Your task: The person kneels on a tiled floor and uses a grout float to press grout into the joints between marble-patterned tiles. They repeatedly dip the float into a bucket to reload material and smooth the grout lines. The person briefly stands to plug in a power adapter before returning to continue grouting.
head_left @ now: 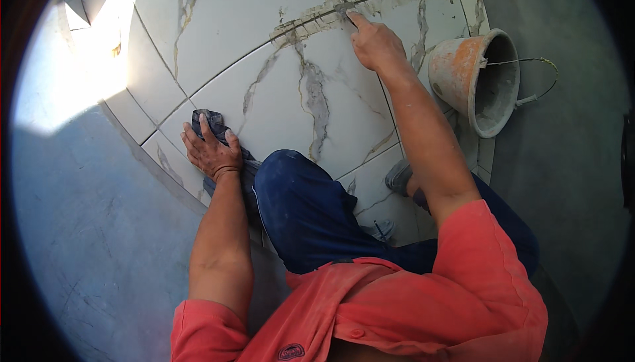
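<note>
Red shirt [423, 309] nearest, dark cloth [217, 124] lies under the left hand [215, 156].

The left hand [213, 154] covered part of the cloth [210, 119]; the trousers [297, 210] concealed more. The right hand [378, 43] hid its own palm, so whether it gripped a tool could not be determined. Glare washed out tiles [99, 58] at upper left. The lower edge cropped the shirt [430, 302]. A dark object [627, 163] at the right rim was unidentifiable.

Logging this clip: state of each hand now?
Left hand: open, resting on dark cloth.
Right hand: fingers partly curled at tile joint; whether it holds anything, cannot tell.
</note>
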The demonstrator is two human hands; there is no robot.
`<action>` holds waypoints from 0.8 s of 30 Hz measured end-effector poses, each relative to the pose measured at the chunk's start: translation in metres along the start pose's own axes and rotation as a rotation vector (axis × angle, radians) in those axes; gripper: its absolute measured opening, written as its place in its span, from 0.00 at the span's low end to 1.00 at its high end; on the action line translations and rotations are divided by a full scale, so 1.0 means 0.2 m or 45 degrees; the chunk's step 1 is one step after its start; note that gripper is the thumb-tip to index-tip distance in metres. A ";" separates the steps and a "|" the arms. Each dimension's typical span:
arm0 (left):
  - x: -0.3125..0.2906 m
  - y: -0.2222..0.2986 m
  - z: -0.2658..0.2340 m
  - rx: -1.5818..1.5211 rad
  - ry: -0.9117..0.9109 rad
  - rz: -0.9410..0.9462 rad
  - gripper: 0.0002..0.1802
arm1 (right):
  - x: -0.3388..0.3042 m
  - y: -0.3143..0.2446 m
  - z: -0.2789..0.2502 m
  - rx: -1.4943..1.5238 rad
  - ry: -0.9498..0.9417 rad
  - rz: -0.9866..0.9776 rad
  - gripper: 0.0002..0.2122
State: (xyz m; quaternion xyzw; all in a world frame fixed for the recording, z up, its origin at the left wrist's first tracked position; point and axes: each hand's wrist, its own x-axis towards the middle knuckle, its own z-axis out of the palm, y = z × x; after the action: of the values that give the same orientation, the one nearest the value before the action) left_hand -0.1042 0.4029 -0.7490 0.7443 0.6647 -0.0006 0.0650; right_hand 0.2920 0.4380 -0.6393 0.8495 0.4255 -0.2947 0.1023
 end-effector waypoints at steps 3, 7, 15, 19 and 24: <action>0.00 0.01 0.00 0.020 -0.022 -0.019 0.44 | 0.02 0.06 0.04 -0.073 -0.030 -0.010 0.26; 0.01 0.00 0.00 -0.023 -0.011 0.005 0.44 | 0.00 0.11 0.00 -0.100 -0.053 -0.039 0.26; 0.02 0.01 -0.01 0.014 -0.045 -0.022 0.45 | 0.06 0.22 -0.01 -0.137 0.012 -0.081 0.25; 0.00 0.00 0.00 0.002 -0.037 -0.022 0.45 | 0.15 0.29 -0.09 -0.065 0.075 -0.136 0.25; 0.01 0.00 0.00 0.019 -0.039 -0.024 0.45 | 0.23 0.35 -0.03 -0.216 0.168 -0.422 0.23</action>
State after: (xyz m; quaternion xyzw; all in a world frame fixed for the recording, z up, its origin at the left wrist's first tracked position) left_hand -0.1045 0.4044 -0.7497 0.7383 0.6707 -0.0175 0.0698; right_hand 0.3708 0.4271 -0.6663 0.7736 0.5887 -0.2144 0.0954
